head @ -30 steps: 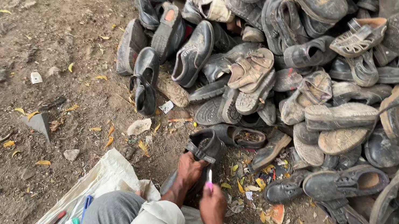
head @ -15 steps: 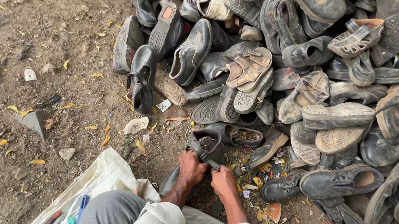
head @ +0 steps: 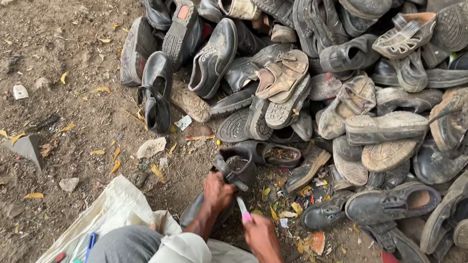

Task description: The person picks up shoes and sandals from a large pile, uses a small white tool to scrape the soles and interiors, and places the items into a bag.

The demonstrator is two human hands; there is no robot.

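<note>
We see the left hand (head: 218,191) clamped on a worn black shoe (head: 231,173), dusty and split open at the top. Its long axis runs from the knees up toward the shoe pile (head: 345,80), opening pointing away. The right hand (head: 259,235) is closed around a small pink-handled blade (head: 244,210), tip near the shoe, above littered dirt ground (head: 23,17).

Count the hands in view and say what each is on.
2. The left hand grips a dark shoe at the foot of the shoe pile. The right hand holds a small pink-handled tool beside it. No other hands show.
</note>
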